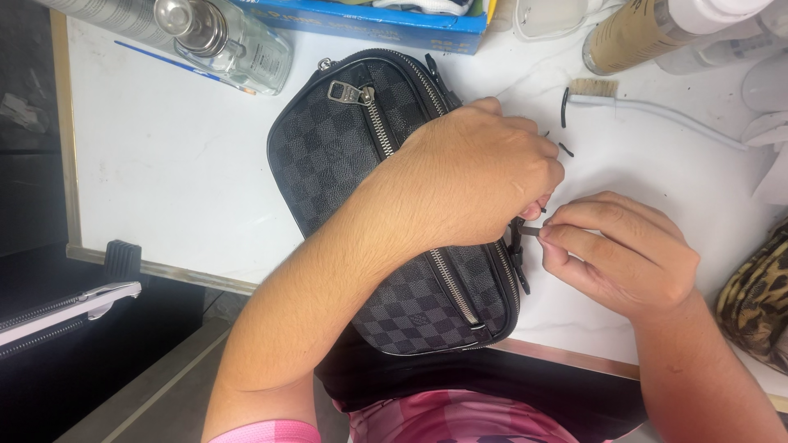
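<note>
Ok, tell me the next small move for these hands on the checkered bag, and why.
Probably ease the small dark strip further toward the bag's edge tab: the right hand pinches it there, while the left hand steadies the bag, and loose dark strips lie nearby.

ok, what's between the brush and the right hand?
Head view: mostly bare white table, with a few small black strips lying near the brush; nothing else before the right hand.

two hands – one checkered bag, one brush, one glass bottle
</note>
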